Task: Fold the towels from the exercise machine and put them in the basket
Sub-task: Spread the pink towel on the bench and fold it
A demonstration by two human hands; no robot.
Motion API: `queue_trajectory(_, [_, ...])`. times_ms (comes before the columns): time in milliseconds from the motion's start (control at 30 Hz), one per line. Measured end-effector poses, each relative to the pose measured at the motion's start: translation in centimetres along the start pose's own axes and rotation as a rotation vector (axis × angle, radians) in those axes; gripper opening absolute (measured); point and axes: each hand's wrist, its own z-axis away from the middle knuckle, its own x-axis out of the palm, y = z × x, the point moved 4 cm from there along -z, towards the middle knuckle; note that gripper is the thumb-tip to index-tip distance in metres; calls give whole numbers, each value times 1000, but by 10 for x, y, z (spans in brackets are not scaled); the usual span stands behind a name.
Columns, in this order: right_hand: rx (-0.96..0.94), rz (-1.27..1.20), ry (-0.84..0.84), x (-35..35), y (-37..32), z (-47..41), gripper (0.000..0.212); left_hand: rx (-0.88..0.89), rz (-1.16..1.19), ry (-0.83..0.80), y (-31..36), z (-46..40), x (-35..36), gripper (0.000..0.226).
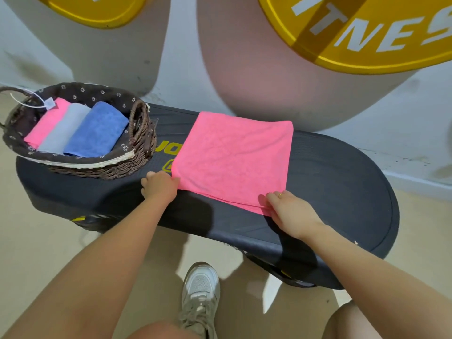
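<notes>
Sneaker [201,297] on the floor [44,253] nearest. Above it, both hands at the near edge of a pink towel [232,160], spread flat on the black exercise machine [342,192]. Left hand [160,185], grip curled and pinching the near-left corner. Right hand [292,212], gold ring on one finger, grip pinching the near-right corner. Farther left, standing on the machine, a wicker basket [102,171] with folded pink, grey and blue towels side by side. Beyond, yellow lettered discs [367,37].
</notes>
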Motion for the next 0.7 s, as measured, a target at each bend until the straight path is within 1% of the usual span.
queue_trajectory(67, [7, -29, -5, 0, 0, 2, 18, 62, 293, 1, 2, 0, -2, 28])
queue_trajectory(100, [1, -36, 4, -2, 1, 3, 19, 60, 494, -18, 1, 1, -3, 19])
queue_trajectory(133, [-5, -38, 8, -4, 3, 6, 22, 27, 697, -51, -1, 2, -4, 16])
queue_trajectory(167, [-16, -33, 0, -6, 4, 8, 26, -15, 860, -90, -3, 1, -3, 22])
queue_trajectory(200, [-32, -20, -26, -7, 4, 10, 31, -44, 952, -123, -7, -1, -2, 26])
queue_trajectory(267, [-67, -2, -103, -6, 3, 14, 36, -50, 938, -142, -11, -2, 0, 25])
queue_trajectory(367, [-75, -14, -211, -2, 1, 19, 44, -93, 878, -100, -16, -4, 5, 9])
queue_trajectory(400, [-72, -5, -218, -2, 2, 20, 46, -117, 871, -92, -17, -5, 8, 15])
queue_trajectory(433, [-74, 18, -209, -3, 3, 20, 47, -133, 854, -97, -16, -5, 9, 15])
queue_trajectory(500, [-76, 78, -175, -4, 4, 20, 44, -145, 818, -126, -16, -6, 10, 9])
queue_trajectory(533, [-73, 95, -159, -5, 4, 20, 43, -140, 836, -128, -16, -6, 10, 14])
queue_trajectory(600, [-66, 93, -141, -4, 3, 19, 41, -127, 958, -125, -16, -5, 9, 20])
queue_trajectory(700, [-56, 54, -123, -3, 2, 17, 39, -135, 1086, -124, -19, -2, 10, 21])
